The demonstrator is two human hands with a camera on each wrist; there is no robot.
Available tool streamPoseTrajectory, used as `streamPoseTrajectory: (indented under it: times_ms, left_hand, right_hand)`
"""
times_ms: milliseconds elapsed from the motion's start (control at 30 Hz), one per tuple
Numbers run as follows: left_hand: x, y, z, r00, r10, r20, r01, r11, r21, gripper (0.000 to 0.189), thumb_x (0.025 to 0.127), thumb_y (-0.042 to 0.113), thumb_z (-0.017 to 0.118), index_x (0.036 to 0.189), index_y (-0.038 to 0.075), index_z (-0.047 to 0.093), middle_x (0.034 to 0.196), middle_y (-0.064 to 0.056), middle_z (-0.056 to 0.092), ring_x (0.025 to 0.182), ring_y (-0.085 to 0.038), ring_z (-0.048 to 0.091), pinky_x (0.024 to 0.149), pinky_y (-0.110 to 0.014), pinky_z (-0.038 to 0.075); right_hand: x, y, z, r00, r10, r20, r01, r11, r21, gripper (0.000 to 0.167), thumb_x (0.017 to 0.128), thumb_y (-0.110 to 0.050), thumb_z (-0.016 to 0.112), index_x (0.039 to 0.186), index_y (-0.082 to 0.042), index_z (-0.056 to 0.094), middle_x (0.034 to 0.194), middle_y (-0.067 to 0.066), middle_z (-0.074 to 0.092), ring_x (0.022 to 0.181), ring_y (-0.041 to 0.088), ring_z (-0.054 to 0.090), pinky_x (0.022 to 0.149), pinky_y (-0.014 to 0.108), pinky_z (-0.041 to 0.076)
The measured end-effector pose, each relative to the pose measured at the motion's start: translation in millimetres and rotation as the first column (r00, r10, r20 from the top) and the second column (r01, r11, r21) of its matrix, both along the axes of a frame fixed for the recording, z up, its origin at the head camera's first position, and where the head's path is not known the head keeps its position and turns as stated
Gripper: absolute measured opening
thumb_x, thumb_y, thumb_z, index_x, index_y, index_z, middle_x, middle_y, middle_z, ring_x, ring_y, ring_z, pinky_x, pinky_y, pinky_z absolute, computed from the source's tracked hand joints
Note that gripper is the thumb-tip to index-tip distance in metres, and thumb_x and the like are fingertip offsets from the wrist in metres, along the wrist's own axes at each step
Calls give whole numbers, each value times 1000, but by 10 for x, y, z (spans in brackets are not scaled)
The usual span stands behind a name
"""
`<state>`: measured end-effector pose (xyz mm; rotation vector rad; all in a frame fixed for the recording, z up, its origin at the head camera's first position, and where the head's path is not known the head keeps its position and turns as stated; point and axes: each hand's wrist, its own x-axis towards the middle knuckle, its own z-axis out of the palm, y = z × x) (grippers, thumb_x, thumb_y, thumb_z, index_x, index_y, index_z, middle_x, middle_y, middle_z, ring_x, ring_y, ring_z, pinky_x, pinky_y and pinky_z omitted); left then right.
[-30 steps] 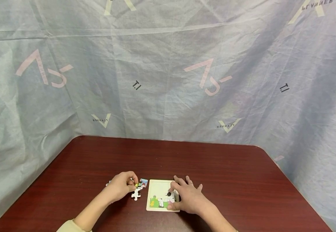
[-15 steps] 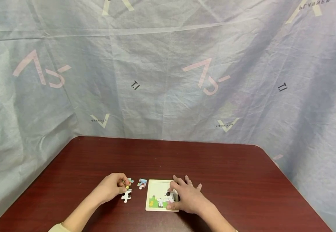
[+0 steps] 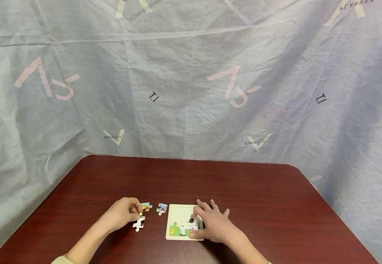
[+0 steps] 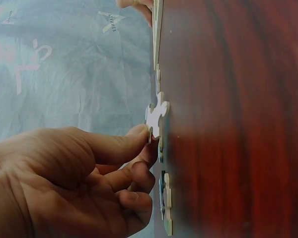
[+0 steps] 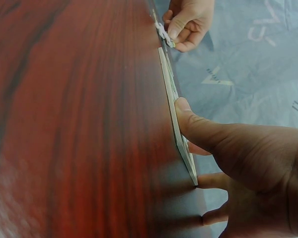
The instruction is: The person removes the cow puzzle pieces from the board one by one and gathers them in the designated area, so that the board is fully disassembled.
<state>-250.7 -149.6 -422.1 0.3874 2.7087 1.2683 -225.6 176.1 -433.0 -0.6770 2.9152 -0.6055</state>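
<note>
My left hand (image 3: 121, 213) pinches a white jigsaw piece (image 3: 138, 224) between thumb and fingers, left of the puzzle board. A small yellow patch shows at the piece's upper end, by the fingertips. In the left wrist view this jigsaw piece (image 4: 156, 119) stands edge-on, close to the table. My right hand (image 3: 215, 222) rests on the right side of the square puzzle board (image 3: 181, 212), thumb and index finger pressing it and the other fingers spread beyond. Fitted pieces along the board's lower part show a white animal on green; the hand hides its right edge.
Two loose jigsaw pieces lie on the dark red table (image 3: 243, 190): a colourful piece (image 3: 146, 207) just beyond the left fingertips and a blue-and-red piece (image 3: 161, 208) near the board's upper left corner. A grey printed cloth (image 3: 177, 121) hangs behind the table.
My left hand has moved left with the white jigsaw piece, away from the blue-and-red piece. More of the colourful loose piece shows now. The right hand stays on the board.
</note>
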Motion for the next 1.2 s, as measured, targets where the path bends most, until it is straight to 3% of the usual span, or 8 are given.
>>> streamPoseTrajectory:
  times_ms: [500,700,933,1200]
  left_hand:
    - [-8,16,9,999,22,27,-22,1000,1,20,83,-9,75,90,5,63,79,-5,56,70,-20,50,59,-32,41]
    - [2,19,27,998,40,47,-41,999,19,19,84,-8,76,91,5,63,82,-5,55,71,-21,49,58,-31,40]
    - [8,58,40,999,-29,-28,30,998,48,17,84,-3,76,91,4,63,79,-3,57,69,-19,53,60,-32,42]
    - [1,235,51,998,-63,-20,64,997,50,15,86,0,76,93,5,64,80,-3,58,66,-19,51,57,-32,42]
  right_hand:
    - [14,10,8,1000,-14,19,15,1000,-19,45,79,-52,80,107,-28,53,158,16,37,140,60,25,83,92,14]
    - [10,-12,-1,999,-38,10,38,999,-9,59,78,-52,81,120,-23,51,158,15,38,140,59,26,85,92,15]
    - [9,-31,-5,998,-61,-13,61,998,3,91,75,-51,85,146,-11,46,155,15,42,141,56,29,87,91,15]
    - [17,-38,17,998,-69,10,68,996,50,95,76,-53,82,150,-6,44,158,13,39,143,54,27,88,90,16]
